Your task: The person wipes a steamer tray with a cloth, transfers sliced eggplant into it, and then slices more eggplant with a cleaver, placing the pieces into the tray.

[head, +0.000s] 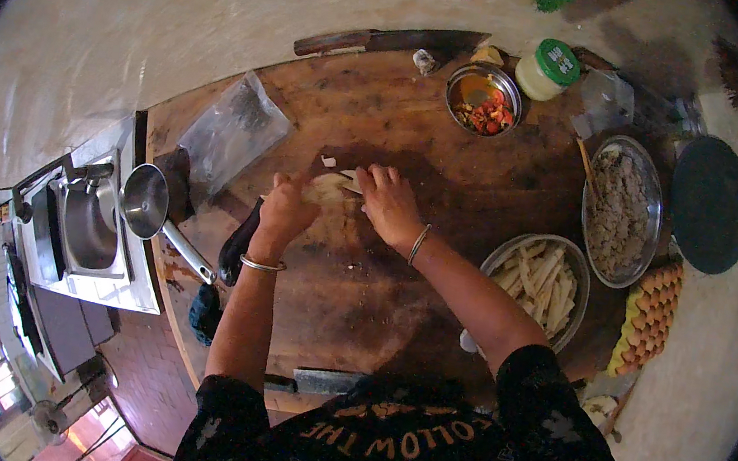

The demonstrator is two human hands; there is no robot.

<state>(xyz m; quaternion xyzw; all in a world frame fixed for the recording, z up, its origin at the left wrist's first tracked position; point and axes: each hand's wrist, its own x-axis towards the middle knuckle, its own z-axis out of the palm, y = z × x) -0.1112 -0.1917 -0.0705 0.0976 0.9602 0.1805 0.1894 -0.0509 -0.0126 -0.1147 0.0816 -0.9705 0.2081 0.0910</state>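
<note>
My right hand (388,205) is over the wooden table (331,322), fingertips on a pale cut vegetable piece (351,179). Just left of it, my left hand (288,211) rests by the other side of a pale patch on the wood; its fingers are bent, and whatever lies under them is hidden. A small white scrap (328,162) sits beyond the hands. Beside my left wrist lies a dark purple eggplant (238,253), its far end passing behind the hand. A bowl of pale vegetable sticks (537,284) stands to the right, partly behind my right forearm.
Along the back are a large knife (390,42), a metal bowl with chopped red pieces (484,100) and a green-lidded jar (548,70). Minced food fills an oval dish (622,211), near egg trays (649,320). Leftward are a plastic bag (237,127) and saucepan (145,201); a cleaver (328,381) lies in front.
</note>
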